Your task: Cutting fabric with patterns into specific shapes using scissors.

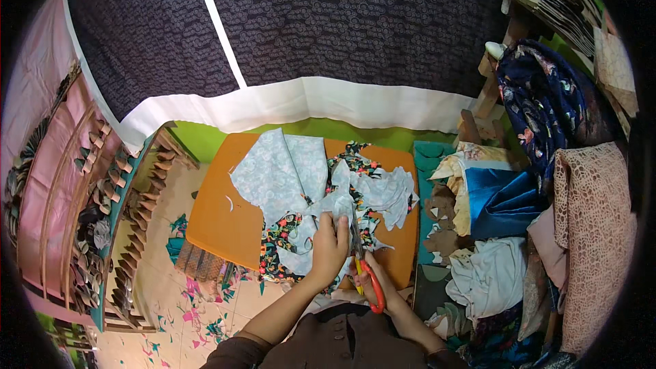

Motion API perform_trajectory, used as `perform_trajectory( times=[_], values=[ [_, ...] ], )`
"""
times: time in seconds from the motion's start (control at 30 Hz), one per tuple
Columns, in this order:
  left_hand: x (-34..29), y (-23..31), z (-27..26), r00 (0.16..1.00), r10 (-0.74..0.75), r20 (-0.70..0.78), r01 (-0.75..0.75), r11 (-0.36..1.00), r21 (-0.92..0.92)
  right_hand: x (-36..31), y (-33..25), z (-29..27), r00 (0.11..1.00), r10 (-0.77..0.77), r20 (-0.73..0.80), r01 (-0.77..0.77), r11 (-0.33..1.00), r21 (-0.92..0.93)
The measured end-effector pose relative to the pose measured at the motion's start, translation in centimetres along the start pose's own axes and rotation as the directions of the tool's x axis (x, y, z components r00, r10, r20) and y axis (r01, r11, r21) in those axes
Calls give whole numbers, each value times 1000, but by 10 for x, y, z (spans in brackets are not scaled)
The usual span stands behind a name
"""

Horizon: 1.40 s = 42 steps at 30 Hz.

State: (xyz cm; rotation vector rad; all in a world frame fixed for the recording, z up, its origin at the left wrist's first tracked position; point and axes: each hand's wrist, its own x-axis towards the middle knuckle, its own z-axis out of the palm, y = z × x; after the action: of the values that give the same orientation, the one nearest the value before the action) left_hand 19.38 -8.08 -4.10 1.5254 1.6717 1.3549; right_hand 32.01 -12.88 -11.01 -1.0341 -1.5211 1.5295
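My left hand [329,251] is closed on a bunched edge of pale, light-patterned fabric [335,203] above the orange table. In my right hand [374,287] is a pair of scissors [375,288] with orange-red handles and a yellow part beside them. Their blades point away from me, right beside my left fingers and against the fabric. Whether the blades are apart is too small to tell. Under and around both hands lies black floral fabric [273,240] with red and yellow flowers. A larger pale piece [266,181] spreads to the far left, and cut pale pieces [391,195] lie at the right.
The orange table [222,229] stands before a dark patterned curtain [355,27]. At left, racks hold rows of shoe-shaped forms [133,232]. Colourful scraps [198,314] litter the tiled floor. Blue cloth [506,201], white cloth [488,277] and a lacy beige cloth [598,232] crowd the right side.
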Motion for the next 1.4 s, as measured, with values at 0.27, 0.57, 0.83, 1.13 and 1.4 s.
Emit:
perform_trajectory(
  times=[0.27, 0.57, 0.83, 1.13, 1.4],
  values=[
    [1, -2, 7, 1000, -13, 0, 13, 1000, 26, 1, -29, 4, 984, -96, -151, 72, 985, -159],
    [6, 3, 7, 997, -24, 74, 21, 999, 40, 1, -32, 4, 974, -122, -190, 78, 972, -223],
    [6, 2, 5, 998, -7, 68, 7, 1000, 4, 6, -22, 6, 967, -117, -227, 81, 983, -163],
    [10, -3, -7, 992, 2, 125, -4, 1000, 15, 5, -30, 0, 989, -55, -136, 49, 998, -44],
    [11, -1, -9, 980, -9, 201, 12, 1000, -14, 2, -12, -5, 991, -44, -130, 47, 999, 17]
  ],
)
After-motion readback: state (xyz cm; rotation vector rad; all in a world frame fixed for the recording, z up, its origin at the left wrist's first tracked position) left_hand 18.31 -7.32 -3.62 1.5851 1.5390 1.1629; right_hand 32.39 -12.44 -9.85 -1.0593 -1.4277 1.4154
